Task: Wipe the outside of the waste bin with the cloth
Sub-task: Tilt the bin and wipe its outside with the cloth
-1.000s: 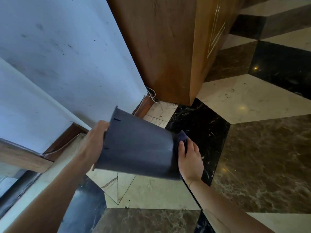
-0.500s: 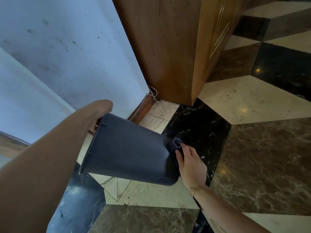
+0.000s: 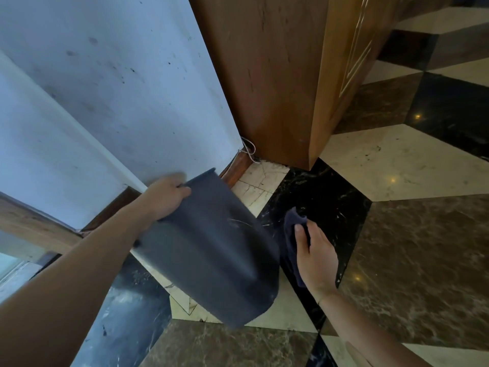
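Note:
A dark grey plastic waste bin (image 3: 211, 250) hangs tilted above the floor, its rim up at the left and its base down at the right. My left hand (image 3: 165, 197) grips the rim at the upper left corner. A dark blue cloth (image 3: 292, 229) is bunched under the fingers of my right hand (image 3: 315, 254), just right of the bin's base. A narrow gap shows between the cloth and the bin wall. The bin's opening faces away and is hidden.
A white wall (image 3: 119, 88) with a wooden skirting runs along the left. A tall wooden cabinet (image 3: 277, 75) stands in the corner, with a white cable (image 3: 248, 151) at its foot. The floor (image 3: 410, 247) is polished marble in cream, brown and black tiles.
The bin has swung so that its base points lower and nearer to me. My left hand has shifted along the rim. My right hand with the cloth has come off the bin, moving right.

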The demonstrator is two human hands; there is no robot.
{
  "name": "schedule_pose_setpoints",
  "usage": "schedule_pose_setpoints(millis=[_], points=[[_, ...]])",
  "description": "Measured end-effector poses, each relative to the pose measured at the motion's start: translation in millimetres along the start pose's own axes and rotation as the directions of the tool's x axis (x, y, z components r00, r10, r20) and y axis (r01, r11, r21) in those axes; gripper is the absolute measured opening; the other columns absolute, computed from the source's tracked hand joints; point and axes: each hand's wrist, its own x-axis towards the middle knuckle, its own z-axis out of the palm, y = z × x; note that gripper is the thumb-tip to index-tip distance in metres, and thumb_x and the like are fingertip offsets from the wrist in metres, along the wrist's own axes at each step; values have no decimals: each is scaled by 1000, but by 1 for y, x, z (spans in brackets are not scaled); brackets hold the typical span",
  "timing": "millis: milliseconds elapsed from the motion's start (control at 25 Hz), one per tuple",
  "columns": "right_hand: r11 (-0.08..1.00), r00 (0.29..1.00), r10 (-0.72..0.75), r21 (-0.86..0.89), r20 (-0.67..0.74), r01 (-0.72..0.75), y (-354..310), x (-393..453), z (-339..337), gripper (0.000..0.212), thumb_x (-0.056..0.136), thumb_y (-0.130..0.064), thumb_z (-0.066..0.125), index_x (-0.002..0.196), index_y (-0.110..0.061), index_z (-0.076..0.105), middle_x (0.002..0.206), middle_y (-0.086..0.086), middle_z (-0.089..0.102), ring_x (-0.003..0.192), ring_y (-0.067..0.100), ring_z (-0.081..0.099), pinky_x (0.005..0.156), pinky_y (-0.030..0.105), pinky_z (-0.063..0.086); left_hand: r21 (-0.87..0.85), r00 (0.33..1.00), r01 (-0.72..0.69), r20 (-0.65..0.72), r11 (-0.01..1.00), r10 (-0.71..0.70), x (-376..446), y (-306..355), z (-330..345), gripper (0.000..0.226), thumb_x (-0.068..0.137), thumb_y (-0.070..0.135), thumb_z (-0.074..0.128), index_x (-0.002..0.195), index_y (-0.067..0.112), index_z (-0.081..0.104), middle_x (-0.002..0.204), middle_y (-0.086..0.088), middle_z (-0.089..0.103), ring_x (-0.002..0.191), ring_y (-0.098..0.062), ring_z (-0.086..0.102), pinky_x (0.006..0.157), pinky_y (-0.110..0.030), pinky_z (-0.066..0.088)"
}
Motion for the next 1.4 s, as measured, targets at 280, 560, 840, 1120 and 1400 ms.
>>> schedule_pose_setpoints(millis=[280,560,840,1120,1400], points=[[991,995,57,126,-77,-47,-7,8,-10,35,101,-40,38,107,-14,61,83,0,65,71,19,63,56,32,45,-84,952,-252,156,964,263,-28,-27,13,17,102,20,45,110,14,58,101,-12,67,94,-24,63,88,-44,49],[991,992,73,117,-103,-60,-1,2,-9,47,99,-48,30,106,-14,61,85,-1,65,72,17,62,55,26,39,-129,965,-120,220,984,146,-42,-32,22,29,99,16,41,112,39,52,100,-8,66,87,-31,64,65,-41,55],[935,983,-61,335,-175,117,-66,-18,-3,32,106,-38,31,117,-24,57,109,-8,63,97,11,60,80,23,46,-266,988,-44,132,963,81,-54,-13,48,31,90,17,42,97,46,53,73,9,66,58,-5,63,37,-15,43],[962,918,-270,42,289,270,-94,-79,39,50,103,-55,11,153,-50,7,164,-21,10,152,11,3,118,48,12,-473,996,-71,15,878,89,-59,-10,71,32,77,23,42,90,41,65,84,2,72,79,-21,66,62,-37,51],[958,896,-280,43,344,283,-89,-37,41,57,101,-54,7,157,-39,8,164,-19,10,152,8,1,122,39,7,-453,982,-185,-56,872,179,-65,-18,84,34,92,52,35,98,35,64,93,10,71,92,-11,65,85,-42,49]])
